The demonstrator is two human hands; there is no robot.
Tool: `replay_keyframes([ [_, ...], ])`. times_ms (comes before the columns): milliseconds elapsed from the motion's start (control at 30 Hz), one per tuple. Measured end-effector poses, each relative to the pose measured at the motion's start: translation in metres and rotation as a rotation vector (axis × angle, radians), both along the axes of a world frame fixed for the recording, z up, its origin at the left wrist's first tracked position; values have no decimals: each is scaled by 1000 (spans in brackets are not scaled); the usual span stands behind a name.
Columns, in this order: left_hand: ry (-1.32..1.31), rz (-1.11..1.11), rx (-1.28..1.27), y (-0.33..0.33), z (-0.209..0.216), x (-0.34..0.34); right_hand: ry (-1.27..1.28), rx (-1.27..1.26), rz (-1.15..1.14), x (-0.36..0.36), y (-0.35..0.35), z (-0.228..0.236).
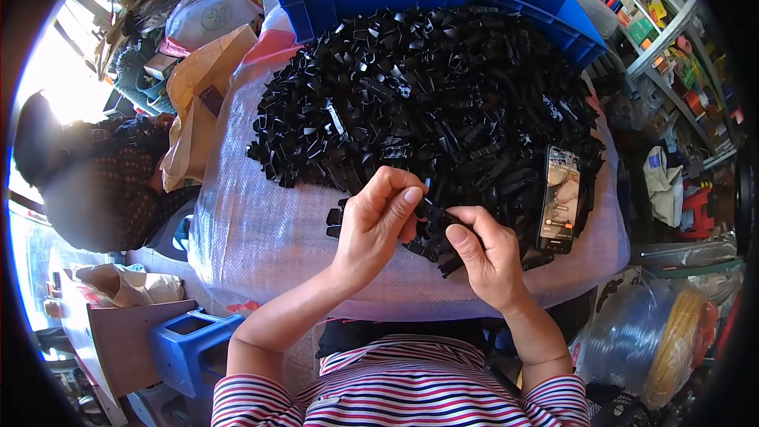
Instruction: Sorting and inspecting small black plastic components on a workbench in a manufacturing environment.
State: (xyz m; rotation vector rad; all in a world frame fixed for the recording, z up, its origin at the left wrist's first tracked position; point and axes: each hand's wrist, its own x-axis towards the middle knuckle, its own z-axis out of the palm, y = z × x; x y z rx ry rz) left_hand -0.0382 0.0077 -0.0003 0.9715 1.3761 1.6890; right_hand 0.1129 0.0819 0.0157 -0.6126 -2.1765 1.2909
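Over the near edge of a heap of small black plastic parts (411,103), my two hands are close together. My left hand (370,217) is closed in a pinch, thumb against the bent forefinger. With thumb and forefinger, my right hand (490,257) pinches a small black plastic part (434,211) that reaches across to the left fingertips. The exact shape of this part is hard to make out against the dark heap. Loose black parts lie just under and beside both hands. All this rests on a whitish woven plastic sack (261,233).
Two blue bins (379,1) stand behind the heap. A phone (559,202) with its screen lit lies at the heap's right. At left are a person in dark checked clothes (103,182) and a blue stool (186,348). Wrapped coils (648,340) sit lower right.
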Motion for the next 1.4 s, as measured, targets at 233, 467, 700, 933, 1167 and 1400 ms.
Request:
replay_keyframes([
  [233,461,211,111,-3,-3,9,53,20,-71,-7,-7,-10],
  [467,-344,143,182,-14,-1,23,136,-106,15,-36,-10,-9],
  [700,-781,156,227,-29,-11,-33,-355,717,-84,-69,77,-1],
  [933,-745,-110,375,-38,-27,-44,-269,557,-100,-67,105,-26],
  [1167,388,179,188,-22,6,-22,102,-722,259,-55,54,16],
  [1400,-264,58,82,-17,5,-8,73,-526,161,-48,35,17],
])
